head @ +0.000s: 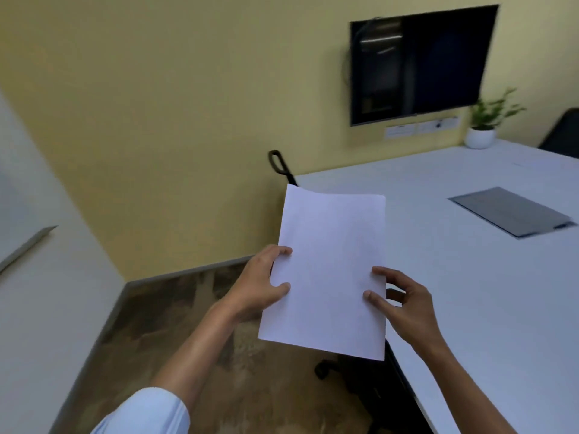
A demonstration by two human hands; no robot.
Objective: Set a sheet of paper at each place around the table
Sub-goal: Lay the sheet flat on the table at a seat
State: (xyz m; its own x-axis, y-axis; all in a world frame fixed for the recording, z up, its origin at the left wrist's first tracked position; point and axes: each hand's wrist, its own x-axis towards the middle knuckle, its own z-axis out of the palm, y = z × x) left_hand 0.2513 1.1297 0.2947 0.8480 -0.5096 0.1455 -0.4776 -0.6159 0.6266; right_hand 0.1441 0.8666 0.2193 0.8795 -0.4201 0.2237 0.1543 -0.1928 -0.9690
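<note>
A white stack of paper (329,270) is held in the air over the near left edge of the white table (470,277). My left hand (260,286) grips its left edge, thumb on top. At the right edge, my right hand (404,305) has thumb and forefinger pinching the top sheet. Far off at the right of the table, a faint white sheet (539,164) seems to lie flat. How many sheets I hold is hidden.
A grey flap panel (513,211) is set into the table top. A potted plant (482,126) stands at the far end below a wall screen (419,64). A black chair (282,167) is tucked under the table's left side, another chair (564,133) at far right.
</note>
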